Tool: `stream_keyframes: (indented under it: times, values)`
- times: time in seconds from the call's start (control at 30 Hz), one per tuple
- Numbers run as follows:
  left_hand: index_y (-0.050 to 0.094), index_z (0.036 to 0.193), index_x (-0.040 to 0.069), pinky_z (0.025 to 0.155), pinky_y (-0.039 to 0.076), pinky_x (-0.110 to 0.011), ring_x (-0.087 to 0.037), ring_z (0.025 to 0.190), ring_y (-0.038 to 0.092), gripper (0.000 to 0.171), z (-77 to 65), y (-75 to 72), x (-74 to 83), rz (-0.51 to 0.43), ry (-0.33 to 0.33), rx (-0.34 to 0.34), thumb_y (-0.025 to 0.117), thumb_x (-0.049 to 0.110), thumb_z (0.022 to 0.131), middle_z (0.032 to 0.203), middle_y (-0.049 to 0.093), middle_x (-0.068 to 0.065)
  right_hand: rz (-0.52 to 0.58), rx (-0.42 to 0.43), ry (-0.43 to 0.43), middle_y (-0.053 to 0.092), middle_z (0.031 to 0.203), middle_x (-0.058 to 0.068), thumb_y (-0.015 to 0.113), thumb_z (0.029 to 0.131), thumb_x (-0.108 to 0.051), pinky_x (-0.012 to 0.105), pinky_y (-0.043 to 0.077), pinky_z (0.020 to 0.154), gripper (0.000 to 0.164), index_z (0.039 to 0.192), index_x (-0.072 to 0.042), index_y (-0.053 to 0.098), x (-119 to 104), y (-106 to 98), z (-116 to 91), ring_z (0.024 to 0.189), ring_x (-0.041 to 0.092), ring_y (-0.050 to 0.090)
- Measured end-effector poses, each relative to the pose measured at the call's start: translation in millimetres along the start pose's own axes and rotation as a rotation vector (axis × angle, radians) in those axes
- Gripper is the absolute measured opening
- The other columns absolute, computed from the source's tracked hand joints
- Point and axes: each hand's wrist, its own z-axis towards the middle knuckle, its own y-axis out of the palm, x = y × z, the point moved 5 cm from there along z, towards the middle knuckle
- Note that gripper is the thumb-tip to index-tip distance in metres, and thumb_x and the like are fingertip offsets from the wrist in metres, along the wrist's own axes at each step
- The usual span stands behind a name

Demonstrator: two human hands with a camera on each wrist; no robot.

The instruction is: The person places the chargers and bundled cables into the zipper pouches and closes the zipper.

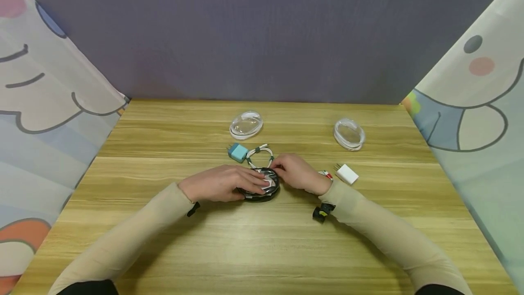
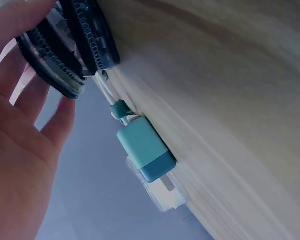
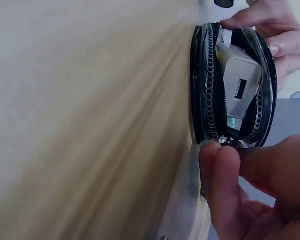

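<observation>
Pouch [image 1: 272, 191]: long axis sideways, mouth nearside | left grip [image 1: 227, 183]: clasps it | right grip [image 1: 300, 174]: pinches edge

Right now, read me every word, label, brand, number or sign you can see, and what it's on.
None: no text can be read in any view.
Black case, charger inside it, teal charger, white charger beyond it: any marks too small or blurred to read.
Cartoon-printed side panels: no readable words.

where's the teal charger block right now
In the head view, the teal charger block lies on the wooden table slightly left of centre, just left of the looped white cable and beyond the left hand.
</observation>
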Motion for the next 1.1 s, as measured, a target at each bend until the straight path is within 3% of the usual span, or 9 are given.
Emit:
stream_keyframes:
  times: [0.17, 0.27, 0.47, 0.67, 1.1]
  values:
    - [0.062, 0.138, 0.021, 0.114, 0.032, -0.041, -0.023, 0.144, 0.033, 0.067, -1.4, 0.3, -1.1, 0.076, -0.014, 0.016, 0.087, 0.012, 0.077, 0.15, 0.047, 0.009, 0.091, -0.083, 0.04, 0.06, 0.063, -0.005, 0.054, 0.101, -0.002, 0.024, 0.048, 0.051, 0.017, 0.091, -0.008, 0.067, 2, 4, 4, 0.048, 0.007, 0.058]
    - [0.061, 0.14, 0.022, 0.113, 0.033, -0.042, -0.024, 0.147, 0.028, 0.068, -1.3, 2.0, -2.9, 0.073, -0.02, 0.006, 0.087, 0.012, 0.077, 0.151, 0.045, 0.01, 0.132, -0.116, 0.039, 0.06, 0.06, -0.004, 0.051, 0.102, -0.001, 0.024, 0.048, 0.047, 0.017, 0.09, -0.008, 0.062, 1, 4, 6, 0.045, 0.01, 0.059]
    - [0.049, 0.149, 0.024, 0.112, 0.036, -0.037, -0.019, 0.149, 0.021, 0.076, 2.0, 8.4, -7.9, 0.003, -0.065, -0.06, 0.082, 0.011, 0.083, 0.158, 0.035, 0.01, 0.221, -0.155, 0.076, 0.062, 0.069, 0.0, 0.049, 0.104, -0.002, 0.027, 0.052, 0.046, 0.017, 0.091, -0.007, 0.058, 7, 7, 9, 0.049, 0.013, 0.06]
    - [0.038, 0.155, 0.024, 0.11, 0.038, -0.035, -0.019, 0.148, 0.025, 0.083, 3.4, 10.9, -9.7, -0.022, -0.078, -0.074, 0.081, 0.013, 0.085, 0.16, 0.031, 0.009, 0.259, -0.172, 0.079, 0.062, 0.068, 0.001, 0.047, 0.104, -0.002, 0.028, 0.053, 0.046, 0.017, 0.09, -0.007, 0.056, 12, 7, 8, 0.049, 0.014, 0.061]
    - [0.037, 0.155, 0.026, 0.107, 0.041, -0.035, -0.016, 0.146, 0.027, 0.08, 0.8, 10.6, -11.7, -0.053, -0.115, -0.08, 0.078, 0.015, 0.088, 0.16, 0.03, 0.01, 0.305, -0.201, 0.127, 0.063, 0.066, 0.003, 0.043, 0.105, -0.002, 0.03, 0.054, 0.049, 0.02, 0.089, -0.007, 0.055, 12, 7, 0, 0.055, 0.016, 0.064]
